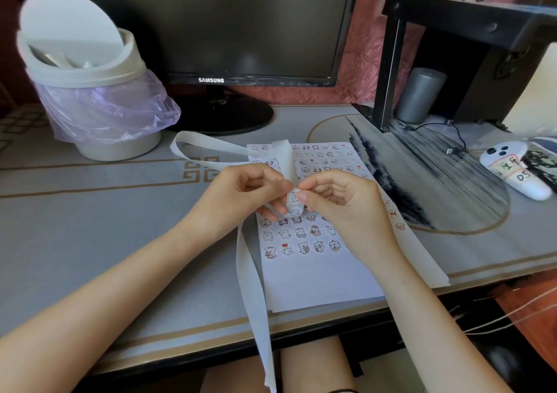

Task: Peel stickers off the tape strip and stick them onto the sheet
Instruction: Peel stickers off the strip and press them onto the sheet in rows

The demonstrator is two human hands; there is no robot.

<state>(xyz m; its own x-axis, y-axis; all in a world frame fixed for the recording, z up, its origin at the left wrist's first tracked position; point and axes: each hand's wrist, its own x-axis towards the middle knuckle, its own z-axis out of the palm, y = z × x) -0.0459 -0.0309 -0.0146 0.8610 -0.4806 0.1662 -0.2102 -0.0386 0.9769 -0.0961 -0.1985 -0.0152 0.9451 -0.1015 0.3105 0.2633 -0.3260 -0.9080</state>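
My left grip [247, 193] is pinched on the strip [251, 275]. My right grip [343, 202] nips a sticker [294, 196] on the strip between them, just above the sheet [313, 281]. I reckon a quick pull could tear or fold the sticker. The strip's tail, hanging off the counter [120, 242] below, may tug.

bright daylight from right | soft shadows | edges bowed, blurred

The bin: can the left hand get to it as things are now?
Probably yes. Only open table lies between the left hand and the bin. But that hand pinches the strip and would carry it along.
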